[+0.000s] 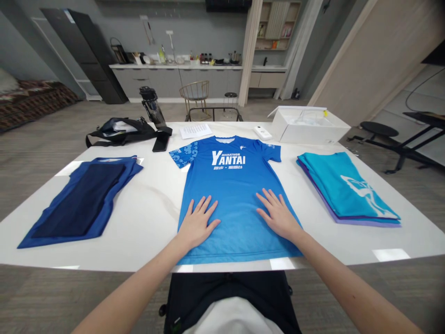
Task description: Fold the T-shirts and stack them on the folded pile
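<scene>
And here's the blue Yantai marathon T-shirt [232, 185], spread flat mid-way along the white table [146, 218]! The left hand [198, 223] and right hand [278, 215] press its lower front, grips wide apart, keeping the fabric smooth, between folded navy clothing [79, 202] and a folded teal stack [347, 188].

Soft, even indoor light is filling the room, leaving only faint shadows. Small rectangular glare patches are shining on the white tabletop [149, 218], wide-angle distortion is bowing its near edge, and the blue marathon shirt [236, 227] is staying sharp, without blur.
</scene>
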`<state>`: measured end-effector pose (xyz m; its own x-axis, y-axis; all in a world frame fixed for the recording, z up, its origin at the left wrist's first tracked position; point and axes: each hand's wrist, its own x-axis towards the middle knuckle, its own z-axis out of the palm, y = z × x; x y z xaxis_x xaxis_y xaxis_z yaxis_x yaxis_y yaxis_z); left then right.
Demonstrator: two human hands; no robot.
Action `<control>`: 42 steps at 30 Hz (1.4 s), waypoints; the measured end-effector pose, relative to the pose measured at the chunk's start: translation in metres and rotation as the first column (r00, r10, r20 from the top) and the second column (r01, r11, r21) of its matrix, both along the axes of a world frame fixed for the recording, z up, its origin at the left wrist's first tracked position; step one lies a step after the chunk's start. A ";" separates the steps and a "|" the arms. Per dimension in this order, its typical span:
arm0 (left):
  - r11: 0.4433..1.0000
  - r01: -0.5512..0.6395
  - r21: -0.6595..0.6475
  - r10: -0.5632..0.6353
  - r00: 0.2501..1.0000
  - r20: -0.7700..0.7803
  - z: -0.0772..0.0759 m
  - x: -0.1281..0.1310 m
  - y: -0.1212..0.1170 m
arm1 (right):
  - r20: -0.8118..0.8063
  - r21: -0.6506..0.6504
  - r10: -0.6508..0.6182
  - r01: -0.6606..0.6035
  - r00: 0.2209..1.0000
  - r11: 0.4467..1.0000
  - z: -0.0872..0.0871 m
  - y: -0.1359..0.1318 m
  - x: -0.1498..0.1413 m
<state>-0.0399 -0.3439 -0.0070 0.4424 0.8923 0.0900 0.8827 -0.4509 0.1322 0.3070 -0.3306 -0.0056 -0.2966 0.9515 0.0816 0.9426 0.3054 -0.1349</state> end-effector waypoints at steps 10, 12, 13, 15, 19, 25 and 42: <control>0.996 0.085 -0.015 -0.086 0.996 -0.030 0.003 -0.015 -0.034 | 0.039 -0.036 -0.059 0.061 0.998 0.998 -0.001 -0.066 -0.005; 0.996 0.094 -0.011 -0.094 0.995 -0.029 0.003 -0.017 -0.037 | 0.046 -0.026 -0.081 0.082 0.996 0.996 -0.003 -0.075 -0.006; 0.996 0.094 -0.009 -0.094 0.995 -0.028 0.003 -0.017 -0.037 | 0.048 -0.025 -0.083 0.085 0.995 0.996 -0.003 -0.078 -0.007; 0.996 0.091 -0.006 -0.091 0.995 -0.028 0.003 -0.017 -0.037 | 0.049 -0.022 -0.086 0.087 0.995 0.996 -0.004 -0.082 -0.009; 0.997 0.079 -0.003 -0.080 0.997 -0.022 0.006 -0.017 -0.037 | 0.044 -0.024 -0.089 0.090 0.995 0.996 -0.003 -0.081 -0.009; 1.000 -0.005 0.019 0.005 1.000 -0.013 0.006 -0.015 -0.051 | -0.001 -0.006 -0.106 0.106 0.994 0.994 -0.007 -0.084 -0.003; 0.998 -0.058 0.022 0.059 0.998 -0.023 0.001 -0.004 -0.073 | 0.031 0.037 -0.130 0.129 0.991 0.991 -0.007 -0.098 -0.005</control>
